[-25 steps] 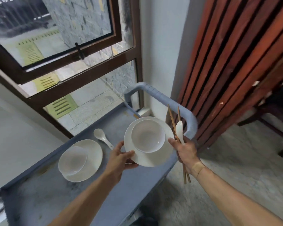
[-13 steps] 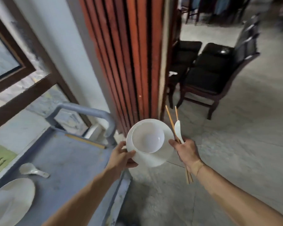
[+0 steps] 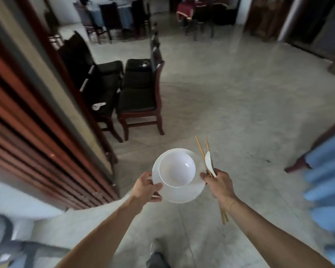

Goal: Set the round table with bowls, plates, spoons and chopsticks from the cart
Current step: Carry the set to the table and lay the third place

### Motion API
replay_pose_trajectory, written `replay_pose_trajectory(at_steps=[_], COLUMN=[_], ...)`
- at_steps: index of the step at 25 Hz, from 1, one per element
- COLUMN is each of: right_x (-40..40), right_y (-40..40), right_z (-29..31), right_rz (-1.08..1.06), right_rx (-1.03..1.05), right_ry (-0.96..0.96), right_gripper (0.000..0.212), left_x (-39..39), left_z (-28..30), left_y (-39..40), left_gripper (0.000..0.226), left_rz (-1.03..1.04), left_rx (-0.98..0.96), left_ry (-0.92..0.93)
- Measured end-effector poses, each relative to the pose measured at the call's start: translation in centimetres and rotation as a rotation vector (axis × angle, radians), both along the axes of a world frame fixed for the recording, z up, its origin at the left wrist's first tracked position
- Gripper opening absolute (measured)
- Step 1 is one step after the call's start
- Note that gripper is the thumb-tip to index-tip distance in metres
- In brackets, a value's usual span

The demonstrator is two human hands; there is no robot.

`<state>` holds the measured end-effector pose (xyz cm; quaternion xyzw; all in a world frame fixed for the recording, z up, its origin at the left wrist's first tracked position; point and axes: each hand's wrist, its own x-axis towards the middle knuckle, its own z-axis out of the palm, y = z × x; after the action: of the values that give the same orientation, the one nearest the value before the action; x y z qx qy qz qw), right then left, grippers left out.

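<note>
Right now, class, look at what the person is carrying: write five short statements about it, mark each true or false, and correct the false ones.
1. A white bowl sits on the white plate. True.
2. The left hand holds nothing. False: it grips the plate's left edge.
3. The right hand holds the chopsticks and a white spoon. True.
4. The bowl is full of rice. False: it is empty.
5. The plate rests on a table. False: it is held in the air above the floor, the right hand's thumb on its right edge.
</note>
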<state>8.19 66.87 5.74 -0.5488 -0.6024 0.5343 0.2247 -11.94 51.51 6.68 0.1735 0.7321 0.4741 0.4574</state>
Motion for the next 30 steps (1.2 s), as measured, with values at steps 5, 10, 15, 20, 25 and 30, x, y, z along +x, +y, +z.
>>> replay_pose_trajectory(at_steps=[5, 10, 15, 20, 25, 30], right_x=[5.9, 9.1, 10.2, 10.4, 11.8, 14.7], right_y=[4.9, 9.9, 15.1, 19.7, 24.9, 32.2], right_z=[0.0, -0.4, -0.1, 0.2, -0.1, -0.8], right_rz=[-0.253, -0.486, -0.67, -0.834, -0.926, -0.956], right_rx=[-0.03, -0.048, -0.064, -0.106, -0.132, -0.122], right_ry=[-0.048, -0.089, -0.054, -0.006, 0.013, -0.006], right_gripper=[0.023, 0.02, 0.012, 0.015, 0.01, 0.01], left_x=[2.9, 4.4, 4.9, 5.7, 7.4, 10.6], left_z=[-0.5, -1.0, -0.3, 0.3, 0.1, -0.8], left_y=[10.0, 19.9, 29.8, 38.0, 45.6, 53.9], left_gripper=[0.035, 0.036, 0.037, 0.037, 0.041, 0.043], left_rz=[-0.247, -0.428, -0.619, -0.757, -0.858, -0.944], left_rx=[-0.002, 0.034, 0.051, 0.043, 0.038, 0.051], left_ry=[0.007, 0.003, -0.001, 0.001, 0.015, 0.078])
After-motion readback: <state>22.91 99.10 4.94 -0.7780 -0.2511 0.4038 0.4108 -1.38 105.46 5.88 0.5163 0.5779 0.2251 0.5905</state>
